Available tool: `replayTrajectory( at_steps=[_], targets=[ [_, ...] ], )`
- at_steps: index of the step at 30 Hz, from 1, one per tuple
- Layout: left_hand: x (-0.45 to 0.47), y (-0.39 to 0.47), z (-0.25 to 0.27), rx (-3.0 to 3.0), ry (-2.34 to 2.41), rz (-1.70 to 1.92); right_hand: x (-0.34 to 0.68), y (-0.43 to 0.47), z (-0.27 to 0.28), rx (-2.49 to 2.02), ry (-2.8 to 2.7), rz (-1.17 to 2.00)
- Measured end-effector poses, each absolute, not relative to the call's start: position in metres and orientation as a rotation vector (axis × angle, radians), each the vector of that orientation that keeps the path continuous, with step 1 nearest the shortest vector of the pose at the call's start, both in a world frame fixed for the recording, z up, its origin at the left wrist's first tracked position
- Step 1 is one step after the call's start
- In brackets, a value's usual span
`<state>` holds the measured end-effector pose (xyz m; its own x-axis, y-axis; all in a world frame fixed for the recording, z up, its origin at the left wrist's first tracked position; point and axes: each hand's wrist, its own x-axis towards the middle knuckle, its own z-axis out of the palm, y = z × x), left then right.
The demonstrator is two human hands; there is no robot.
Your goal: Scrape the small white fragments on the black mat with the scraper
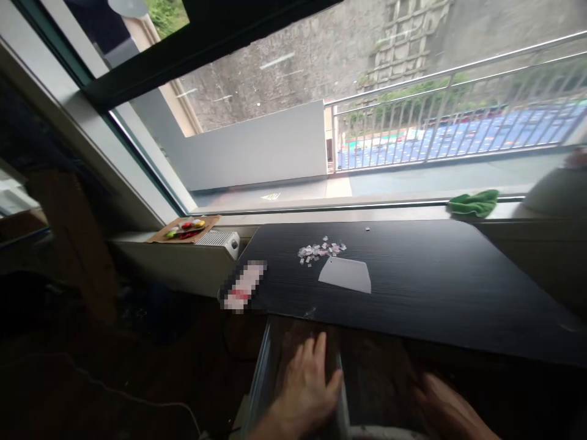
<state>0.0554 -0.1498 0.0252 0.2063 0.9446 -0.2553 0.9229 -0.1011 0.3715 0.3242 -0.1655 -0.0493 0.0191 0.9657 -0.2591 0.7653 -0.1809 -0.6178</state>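
Though dim, left hand [308,377], fingers outstretched, over one apparent drawer [261,366]; right hand [446,400], fingers unclear.

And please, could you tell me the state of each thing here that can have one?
Drawer: pulled out below the table.
Left hand: fingers extended, nothing visibly held.
Right hand: blurred, grip unclear.
White flat piece: lying on the table.
Small white bits: loosely clustered, one lying apart.
Green cloth: crumpled, on the windowsill.
Cardboard: bearing colourful items.
Pixelated item: obscured, state unclear.
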Motion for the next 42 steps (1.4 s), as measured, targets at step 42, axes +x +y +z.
replayTrajectory(
  at_steps=[42],
  targets=[
    [0.082, -0.139, 0.02, 1.882, 1.399, -0.336, 0.313, -0.24, -0.022, -1.89, -1.589, 0.973]
  ],
)
